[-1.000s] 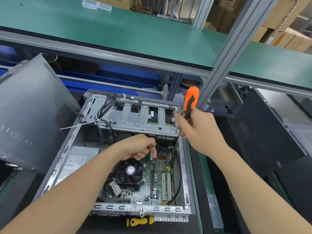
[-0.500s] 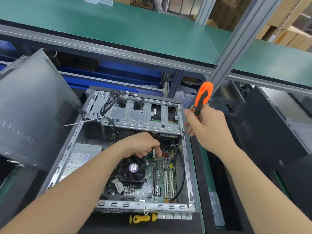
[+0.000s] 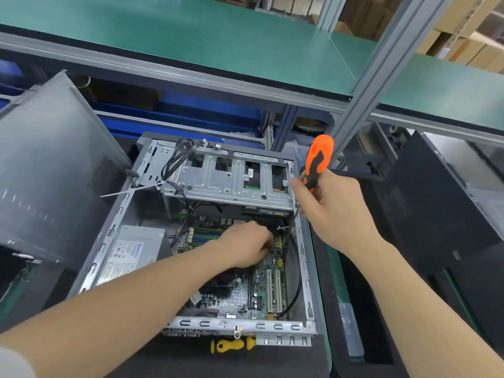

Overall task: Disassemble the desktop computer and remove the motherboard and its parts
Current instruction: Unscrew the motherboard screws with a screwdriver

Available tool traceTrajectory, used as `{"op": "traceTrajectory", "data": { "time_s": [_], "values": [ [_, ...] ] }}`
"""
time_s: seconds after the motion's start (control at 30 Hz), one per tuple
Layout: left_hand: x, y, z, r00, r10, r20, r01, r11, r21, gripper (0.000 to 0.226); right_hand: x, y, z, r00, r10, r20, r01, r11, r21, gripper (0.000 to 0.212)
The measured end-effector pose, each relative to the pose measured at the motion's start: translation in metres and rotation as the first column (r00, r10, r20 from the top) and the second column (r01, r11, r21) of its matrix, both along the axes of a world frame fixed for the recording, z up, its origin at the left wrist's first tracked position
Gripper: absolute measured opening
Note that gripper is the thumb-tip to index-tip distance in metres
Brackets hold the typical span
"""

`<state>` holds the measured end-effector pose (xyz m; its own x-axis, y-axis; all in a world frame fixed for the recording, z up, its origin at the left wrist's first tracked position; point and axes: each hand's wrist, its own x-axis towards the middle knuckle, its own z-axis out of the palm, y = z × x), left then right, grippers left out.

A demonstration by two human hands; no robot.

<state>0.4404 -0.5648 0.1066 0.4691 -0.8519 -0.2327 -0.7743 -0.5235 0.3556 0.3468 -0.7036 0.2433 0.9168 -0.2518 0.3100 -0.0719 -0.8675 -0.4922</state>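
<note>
An open desktop case lies flat before me with the green motherboard showing inside. My left hand reaches down onto the board near its upper right, fingers curled at a small part I cannot make out. My right hand grips an orange and black screwdriver upright at the case's right rim, its shaft pointing down beside the metal drive cage. The CPU fan is mostly hidden under my left wrist.
A grey power supply sits in the case's left side. The removed side panel leans at the left. A yellow screwdriver lies at the case's near edge. A black tower stands at the right. A green shelf overhangs.
My left hand slid right and deeper onto the board, uncovering the memory slots. My right hand drew the screwdriver back to the right rim of the case.
</note>
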Motion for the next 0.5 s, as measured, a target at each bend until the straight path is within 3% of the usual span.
{"op": "traceTrajectory", "data": {
  "time_s": [0.17, 0.33, 0.5],
  "values": [
    [-0.009, -0.036, -0.011, 0.999, 0.016, 0.052, -0.020, 0.998, 0.063, 0.027, 0.000, 0.007, -0.001, 0.998, 0.052, 0.035, -0.051, 0.998, -0.041, 0.031],
    [-0.009, -0.046, -0.020, 0.986, 0.134, -0.096, -0.135, 0.991, 0.000, 0.025, -0.002, 0.003, 0.003, 0.998, 0.057, 0.036, -0.055, 0.997, -0.051, 0.031],
    [-0.011, -0.048, -0.024, 0.971, 0.195, -0.140, -0.197, 0.980, 0.001, 0.016, -0.004, 0.001, 0.007, 0.998, 0.053, 0.019, -0.051, 0.997, -0.060, 0.035]
  ]
}}
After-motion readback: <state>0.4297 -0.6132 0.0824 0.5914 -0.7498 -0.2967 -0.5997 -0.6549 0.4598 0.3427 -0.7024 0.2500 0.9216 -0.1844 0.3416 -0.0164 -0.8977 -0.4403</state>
